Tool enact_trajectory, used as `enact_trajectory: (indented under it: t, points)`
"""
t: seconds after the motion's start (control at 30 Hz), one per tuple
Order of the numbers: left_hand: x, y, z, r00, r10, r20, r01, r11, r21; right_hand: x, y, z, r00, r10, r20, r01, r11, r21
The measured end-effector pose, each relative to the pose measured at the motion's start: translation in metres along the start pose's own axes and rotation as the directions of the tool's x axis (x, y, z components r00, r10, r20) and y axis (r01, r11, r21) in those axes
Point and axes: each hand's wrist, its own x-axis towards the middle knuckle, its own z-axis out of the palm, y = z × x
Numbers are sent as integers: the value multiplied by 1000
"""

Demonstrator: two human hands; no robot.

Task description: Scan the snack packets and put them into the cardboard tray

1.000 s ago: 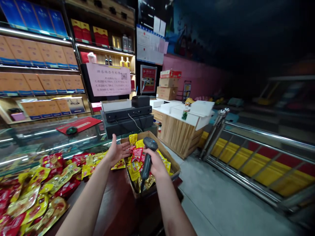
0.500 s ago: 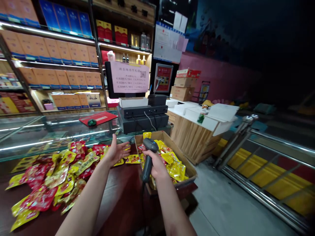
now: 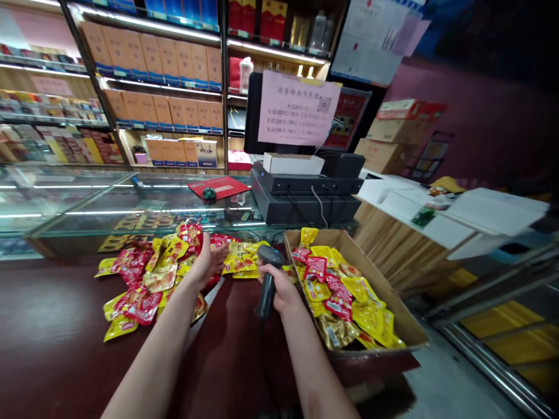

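My left hand (image 3: 208,262) is held with its fingers spread and nothing in it, at the right side of a loose pile of red and yellow snack packets (image 3: 161,267). My right hand (image 3: 282,286) is wrapped round the handle of a dark handheld scanner (image 3: 267,285), whose head points up and away. Just right of the scanner, an open cardboard box (image 3: 393,302) holds several yellow, red and gold packets. More yellow packets (image 3: 243,259) lie on the counter between my hands, beyond them.
The dark red counter (image 3: 52,326) runs across the front. A glass case (image 3: 87,215) stands behind it, with a red folder (image 3: 233,186) and a mouse (image 3: 209,194). Dark cash-register equipment (image 3: 305,203) sits behind the box. A metal railing (image 3: 493,355) is at right.
The view has turned left, so the counter, pile and box appear further right. My right hand still holds the scanner, now left of the box rather than over its edge. My left hand remains spread.
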Motion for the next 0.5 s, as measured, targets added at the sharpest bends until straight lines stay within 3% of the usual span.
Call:
enact_trajectory:
  t: [0.33, 0.5]
  points:
    - [20, -35, -1, 981, 168, -93, -128, 932, 340, 42, 26, -1, 995, 20, -95, -21, 1000, -16]
    - [19, -45, 4, 967, 250, -40, -202, 858, 473, 41, 22, -5, 999, 16, -47, -16, 1000, -10]
